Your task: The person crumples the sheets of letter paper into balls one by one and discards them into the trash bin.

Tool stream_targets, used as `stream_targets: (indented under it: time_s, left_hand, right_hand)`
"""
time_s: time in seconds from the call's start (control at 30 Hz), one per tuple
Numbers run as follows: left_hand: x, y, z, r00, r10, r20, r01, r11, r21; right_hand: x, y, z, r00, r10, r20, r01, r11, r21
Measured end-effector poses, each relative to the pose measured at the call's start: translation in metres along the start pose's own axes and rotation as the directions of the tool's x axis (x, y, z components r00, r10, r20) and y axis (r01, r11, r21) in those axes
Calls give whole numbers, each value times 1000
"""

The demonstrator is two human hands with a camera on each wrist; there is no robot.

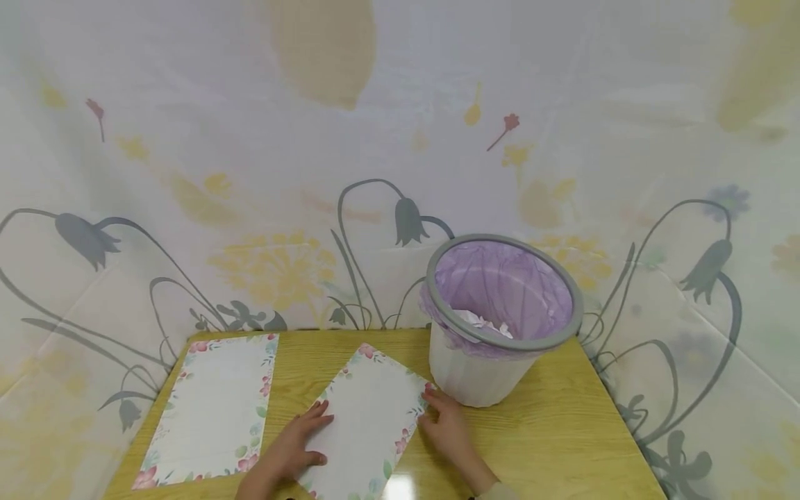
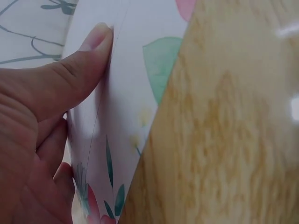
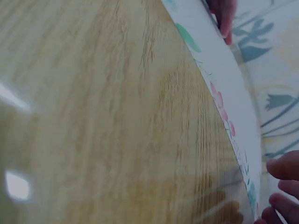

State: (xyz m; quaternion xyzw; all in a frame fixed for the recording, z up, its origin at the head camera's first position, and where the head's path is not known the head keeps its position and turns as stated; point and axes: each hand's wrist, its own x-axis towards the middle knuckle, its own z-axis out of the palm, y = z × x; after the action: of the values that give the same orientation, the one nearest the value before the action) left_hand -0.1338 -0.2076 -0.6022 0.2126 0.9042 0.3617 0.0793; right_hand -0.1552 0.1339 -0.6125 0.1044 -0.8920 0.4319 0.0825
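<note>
A white sheet of paper (image 1: 365, 423) with a printed flower border lies askew on the wooden table in the head view. Over its left edge rests my left hand (image 1: 290, 441), thumb and fingers spread apart on the sheet. The left wrist view shows the left thumb (image 2: 96, 49) lying on the paper beside a thin line that runs along it. At the sheet's right corner, my right hand (image 1: 450, 427) touches the paper with extended fingers, the thumb held apart. The right wrist view has the right hand (image 3: 285, 186) low at the paper's edge.
A second flower-bordered sheet (image 1: 209, 410) lies flat at the left of the table (image 1: 531, 444). Behind my right hand stands a white waste bin (image 1: 475, 382) with a grey rim and a purple liner, crumpled white paper (image 1: 481, 323) inside. A flower-printed curtain (image 1: 400, 139) surrounds the table.
</note>
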Motion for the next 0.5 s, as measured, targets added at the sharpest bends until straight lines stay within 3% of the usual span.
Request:
stream_targets:
  time_s: [0.07, 0.2, 0.33, 0.43, 0.5]
  left_hand:
    - [1, 1, -1, 1000, -8, 11, 8, 1000, 5]
    - [1, 3, -2, 999, -11, 37, 10, 1000, 20]
    - [2, 4, -3, 999, -3, 51, 1, 999, 45]
    - [2, 7, -2, 999, -22, 31, 20, 997, 69]
    - [0, 10, 0, 998, -66, -14, 67, 991, 114]
  right_hand:
    - [4, 0, 5, 1000, -20, 22, 20, 1000, -17]
    - [7, -4, 12, 996, 24, 90, -16, 996, -82]
    - [7, -9, 18, 987, 45, 155, -8, 973, -233]
    - [6, -12, 19, 988, 39, 152, 6, 958, -287]
    - [6, -13, 19, 990, 32, 140, 9, 958, -286]
